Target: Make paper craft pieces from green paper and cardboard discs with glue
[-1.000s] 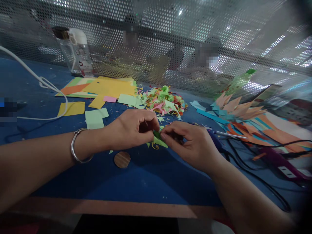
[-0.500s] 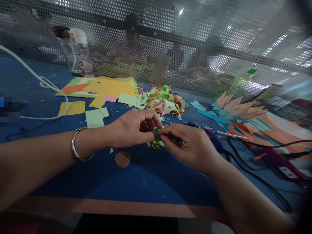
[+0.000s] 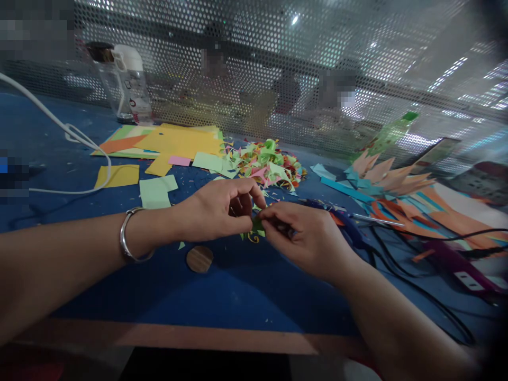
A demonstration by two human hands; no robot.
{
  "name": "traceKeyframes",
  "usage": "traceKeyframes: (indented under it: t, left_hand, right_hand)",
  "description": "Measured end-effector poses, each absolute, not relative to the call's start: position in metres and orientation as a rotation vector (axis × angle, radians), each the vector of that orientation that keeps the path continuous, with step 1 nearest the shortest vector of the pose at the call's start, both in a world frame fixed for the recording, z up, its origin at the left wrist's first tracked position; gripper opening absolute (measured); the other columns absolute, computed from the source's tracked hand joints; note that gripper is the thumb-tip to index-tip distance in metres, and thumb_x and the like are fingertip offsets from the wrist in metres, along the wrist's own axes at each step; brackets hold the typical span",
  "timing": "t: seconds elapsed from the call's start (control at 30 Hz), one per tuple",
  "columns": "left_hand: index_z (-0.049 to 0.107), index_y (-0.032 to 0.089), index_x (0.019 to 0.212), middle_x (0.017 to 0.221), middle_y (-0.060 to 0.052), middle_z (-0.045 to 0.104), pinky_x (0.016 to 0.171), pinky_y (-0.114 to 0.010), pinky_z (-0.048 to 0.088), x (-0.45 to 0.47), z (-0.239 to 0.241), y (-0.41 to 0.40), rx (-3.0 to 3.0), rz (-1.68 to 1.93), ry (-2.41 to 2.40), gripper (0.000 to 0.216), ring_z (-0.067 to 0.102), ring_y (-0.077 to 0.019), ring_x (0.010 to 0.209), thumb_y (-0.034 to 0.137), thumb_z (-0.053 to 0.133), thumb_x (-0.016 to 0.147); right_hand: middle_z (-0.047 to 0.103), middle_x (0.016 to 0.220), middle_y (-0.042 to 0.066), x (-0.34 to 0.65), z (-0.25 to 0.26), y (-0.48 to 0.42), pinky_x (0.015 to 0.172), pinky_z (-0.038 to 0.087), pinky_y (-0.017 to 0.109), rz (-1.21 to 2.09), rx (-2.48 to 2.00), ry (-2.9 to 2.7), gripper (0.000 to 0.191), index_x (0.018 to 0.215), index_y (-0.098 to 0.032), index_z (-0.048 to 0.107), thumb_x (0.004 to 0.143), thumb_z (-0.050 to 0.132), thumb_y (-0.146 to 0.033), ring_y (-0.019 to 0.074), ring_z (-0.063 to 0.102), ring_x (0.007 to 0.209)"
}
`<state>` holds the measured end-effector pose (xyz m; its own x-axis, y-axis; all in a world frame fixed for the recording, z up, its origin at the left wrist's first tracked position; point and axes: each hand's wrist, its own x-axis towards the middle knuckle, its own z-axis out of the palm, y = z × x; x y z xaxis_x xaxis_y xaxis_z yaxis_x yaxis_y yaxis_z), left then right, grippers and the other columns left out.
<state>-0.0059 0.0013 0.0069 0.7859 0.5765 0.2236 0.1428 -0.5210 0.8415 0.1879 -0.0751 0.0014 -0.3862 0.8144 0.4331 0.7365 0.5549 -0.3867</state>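
Observation:
My left hand (image 3: 216, 211) and my right hand (image 3: 307, 238) meet at the middle of the blue table (image 3: 222, 296). Both pinch a small green paper piece (image 3: 257, 225) between thumb and fingertips; most of it is hidden by my fingers. A silver bangle (image 3: 129, 246) circles my left wrist. A small round wooden disc (image 3: 199, 259) lies on the table just below my left hand.
Yellow, orange and green paper sheets (image 3: 174, 143) lie at the back left, a heap of curled paper scraps (image 3: 268, 164) behind my hands. A clear bottle (image 3: 127, 84) stands by the mesh screen. Orange and blue cut paper (image 3: 392, 185), black cables (image 3: 416, 248) and a purple tool (image 3: 456, 259) crowd the right.
The green paper piece has been drawn further in between my fingertips, and less of it shows. My hands have closed slightly toward each other.

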Motion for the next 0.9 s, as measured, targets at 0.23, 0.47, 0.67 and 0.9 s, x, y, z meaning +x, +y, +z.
traceKeyframes:
  t: [0.23,0.47,0.67,0.9]
  left_hand:
    - [0.061,0.017,0.097,0.071,0.004,0.06,0.059,-0.02,0.044,-0.0071,0.0069,0.0003,2.141,0.615,0.579,0.025,0.056,-0.0088,0.065,0.013,0.062,0.072]
    - [0.06,0.019,0.097,0.073,0.004,0.06,0.06,-0.02,0.042,-0.0045,0.0023,-0.0003,2.132,0.636,0.61,0.025,0.056,-0.0089,0.067,0.015,0.062,0.072]
    - [0.059,0.019,0.097,0.071,0.005,0.059,0.06,-0.021,0.042,-0.0029,-0.0008,0.0015,2.069,0.646,0.589,0.025,0.055,-0.0088,0.065,0.013,0.061,0.072]
    - [0.058,0.018,0.096,0.071,0.004,0.058,0.06,-0.021,0.043,-0.0031,-0.0013,0.0021,2.034,0.625,0.572,0.025,0.055,-0.0092,0.066,0.012,0.061,0.072]
  right_hand:
    - [0.067,0.074,0.001,0.1855,-0.0003,-0.0741,0.056,0.042,0.023,0.214,-1.284,-2.191,0.014,0.085,-0.017,0.066,0.085,0.053,-0.012,0.0104,0.056,0.058]
    - [0.062,0.068,0.0,0.1839,-0.0011,-0.0737,0.055,0.039,0.023,0.231,-1.327,-2.161,0.014,0.083,-0.016,0.066,0.083,0.053,-0.011,0.0102,0.054,0.056]
    - [0.061,0.07,-0.001,0.1849,-0.0031,-0.073,0.056,0.038,0.024,0.247,-1.372,-2.171,0.014,0.085,-0.016,0.066,0.082,0.053,-0.011,0.0109,0.052,0.058]
    - [0.062,0.069,0.0,0.1829,-0.0019,-0.0725,0.056,0.039,0.024,0.23,-1.371,-2.18,0.014,0.084,-0.016,0.065,0.082,0.052,-0.01,0.0112,0.053,0.057]
